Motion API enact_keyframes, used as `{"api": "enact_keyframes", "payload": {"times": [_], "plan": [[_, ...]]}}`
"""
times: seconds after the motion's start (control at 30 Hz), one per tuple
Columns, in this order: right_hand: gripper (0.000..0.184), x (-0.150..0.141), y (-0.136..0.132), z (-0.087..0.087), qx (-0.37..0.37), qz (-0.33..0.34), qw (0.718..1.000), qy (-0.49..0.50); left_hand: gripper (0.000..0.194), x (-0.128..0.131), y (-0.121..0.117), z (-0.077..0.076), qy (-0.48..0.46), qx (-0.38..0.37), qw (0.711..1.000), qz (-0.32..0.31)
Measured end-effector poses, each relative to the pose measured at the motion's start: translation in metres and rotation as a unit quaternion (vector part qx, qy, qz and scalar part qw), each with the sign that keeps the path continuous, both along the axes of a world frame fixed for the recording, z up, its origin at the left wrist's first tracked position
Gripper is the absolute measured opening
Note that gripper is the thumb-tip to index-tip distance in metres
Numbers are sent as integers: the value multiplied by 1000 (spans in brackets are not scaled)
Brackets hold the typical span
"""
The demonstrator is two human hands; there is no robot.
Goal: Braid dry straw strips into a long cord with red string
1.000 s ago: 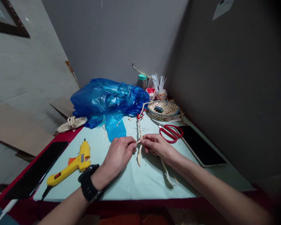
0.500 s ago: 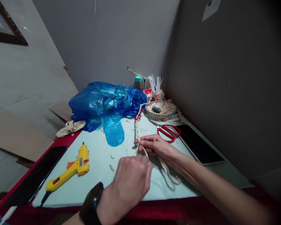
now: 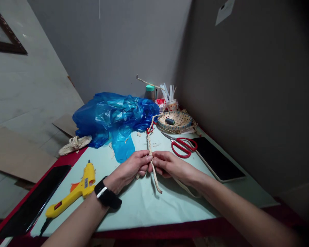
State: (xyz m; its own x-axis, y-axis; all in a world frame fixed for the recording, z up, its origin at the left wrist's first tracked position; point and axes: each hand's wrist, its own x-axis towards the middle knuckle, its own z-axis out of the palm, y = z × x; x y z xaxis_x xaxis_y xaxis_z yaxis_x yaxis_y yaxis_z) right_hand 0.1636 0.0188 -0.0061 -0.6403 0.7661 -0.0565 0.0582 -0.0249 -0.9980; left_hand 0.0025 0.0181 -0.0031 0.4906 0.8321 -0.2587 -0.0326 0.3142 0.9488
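Note:
A thin braided cord [image 3: 148,140] of pale plant fibre runs from the back of the table toward me, with a red tie [image 3: 150,130] on it. My left hand [image 3: 134,164] pinches the near end of the braid between thumb and fingers. Right beside it, my right hand [image 3: 170,164] is closed on the same spot. One loose strand [image 3: 156,178] hangs down between the hands, and another trails below my right wrist. The fingertips partly hide where the strands cross.
Red-handled scissors [image 3: 183,145] and a dark tablet [image 3: 218,159] lie to the right. A woven basket [image 3: 175,128] holds a thread spool [image 3: 170,121]. On the left are a blue plastic bag [image 3: 108,115], a yellow glue gun [image 3: 77,192], a dark flat device [image 3: 33,202] and a fibre bundle [image 3: 74,144].
My left hand has moved forward from the near side, up to the braid beside my right hand. A strand now hangs between them. My right hand has barely moved.

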Motion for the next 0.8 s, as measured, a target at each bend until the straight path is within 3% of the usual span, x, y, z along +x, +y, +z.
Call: {"api": "enact_keyframes", "payload": {"times": [0.1, 0.27, 0.37, 0.67, 0.8], "plan": [[19, 5, -1, 2, 128, -35, 981, -140, 18, -2, -3, -5, 58, 73, 995, 27], [26, 10, -5, 9, 311, -92, 895, -307, 28, -5, -5, -9, 148, 118, 980, 65], [25, 9, -6, 8, 343, -110, 865, -349, 29, -6, -6, -9, 128, 106, 984, 66], [23, -3, -23, 13, 369, -160, 821, -404, 18, 2, -10, -9, 86, 43, 986, 135], [20, -8, -30, 10, 414, -161, 780, -442, 19, 1, -13, -6, 72, 27, 989, 129]]}}
